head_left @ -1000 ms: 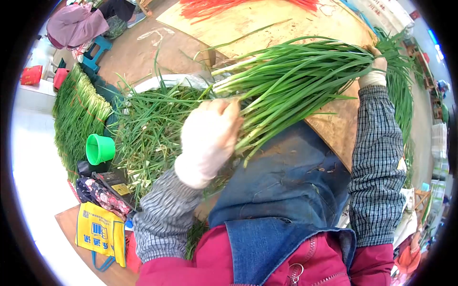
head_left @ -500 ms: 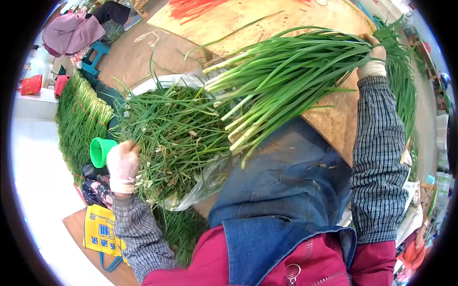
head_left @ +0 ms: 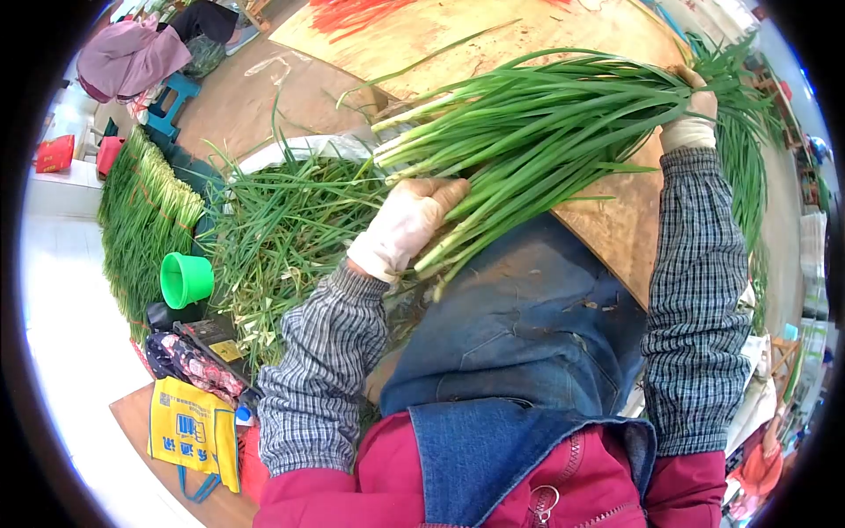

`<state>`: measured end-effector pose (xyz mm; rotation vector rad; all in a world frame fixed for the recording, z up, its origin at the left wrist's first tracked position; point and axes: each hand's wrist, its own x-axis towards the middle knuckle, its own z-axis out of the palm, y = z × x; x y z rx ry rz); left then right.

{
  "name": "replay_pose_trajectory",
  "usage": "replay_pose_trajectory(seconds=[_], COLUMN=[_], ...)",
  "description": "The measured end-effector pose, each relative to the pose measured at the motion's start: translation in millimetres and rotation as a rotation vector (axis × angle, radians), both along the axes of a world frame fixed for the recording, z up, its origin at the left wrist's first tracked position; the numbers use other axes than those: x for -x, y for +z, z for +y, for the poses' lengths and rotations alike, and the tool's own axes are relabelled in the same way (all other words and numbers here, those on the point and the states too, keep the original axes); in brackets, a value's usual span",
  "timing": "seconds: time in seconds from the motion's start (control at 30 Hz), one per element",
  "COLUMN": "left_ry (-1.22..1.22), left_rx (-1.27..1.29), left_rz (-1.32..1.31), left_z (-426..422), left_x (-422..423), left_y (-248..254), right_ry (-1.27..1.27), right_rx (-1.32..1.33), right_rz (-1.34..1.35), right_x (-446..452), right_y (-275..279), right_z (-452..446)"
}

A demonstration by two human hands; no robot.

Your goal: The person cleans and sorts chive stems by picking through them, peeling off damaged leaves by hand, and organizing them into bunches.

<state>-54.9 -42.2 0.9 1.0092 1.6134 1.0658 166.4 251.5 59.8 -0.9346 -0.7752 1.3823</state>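
A large bunch of garlic chives stretches above my lap, pale stem ends to the left and green leaves to the right. My right hand, in a pale glove, is closed around the leafy end, and the leaf tips hang down beyond it. At the stem end, my gloved left hand has its fingers closed on some of the stems; the fingertips are partly hidden. Below and left of this hand lies a heap of loose chive leaves and trimmings on clear plastic.
Tied bundles of chives stand at the left, near a green bucket and a yellow bag. A wooden board with red strips lies ahead. Another person sits near a blue stool.
My left hand has moved right, from beside the green bucket to the stem ends, and closed on them. My right hand keeps its grip on the bunch, nearly still.
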Motion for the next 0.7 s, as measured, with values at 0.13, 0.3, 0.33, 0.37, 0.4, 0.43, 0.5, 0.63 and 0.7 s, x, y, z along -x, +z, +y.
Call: replay_pose_trajectory(seconds=[0.13, 0.3, 0.33, 0.37, 0.4, 0.43, 0.5, 0.63, 0.7], left_ry=[0.16, 0.252, 0.286, 0.313, 0.34, 0.448, 0.605, 0.354, 0.233], left_rx=[0.021, -0.284, -0.352, -0.354, -0.355, -0.293, -0.1, 0.516, 0.003], left_rz=[-0.077, 0.408, 0.456, 0.565, 0.677, 0.587, 0.899, 1.607, 1.652], left_z=[-3.4, -21.7, -29.8, -41.7, -57.9, -79.0, -142.8, -204.2, -181.3], left_x=[-10.9, -6.1, -0.2, 10.2, 24.9, 42.5, 96.2, 123.1, 83.5], left_y=[7.1, 4.0, 3.9, 5.3, 7.4, -2.3, -15.3, 8.0, 16.5], right_ry=[0.127, 0.053, 0.027, 0.02, 0.004, 0.016, -0.025, -0.066, -0.053], right_rx=[0.015, 0.032, 0.036, 0.014, 0.048, 0.047, 0.081, 0.129, 0.14], right_rz=[0.115, 0.091, 0.075, 0.043, 0.087, 0.111, 0.082, 0.017, -0.064], right_x=[-9.8, 5.8, 11.7, 14.9, 19.3, 14.5, 13.5, 18.1, 15.0], right_y=[-3.6, 2.2, 3.3, 2.1, 1.4, -8.1, -13.6, -16.0, -10.6], right_z=[8.4, 0.3, -2.9, -3.4, -2.8, 15.8, 21.7, 29.1, 15.7])
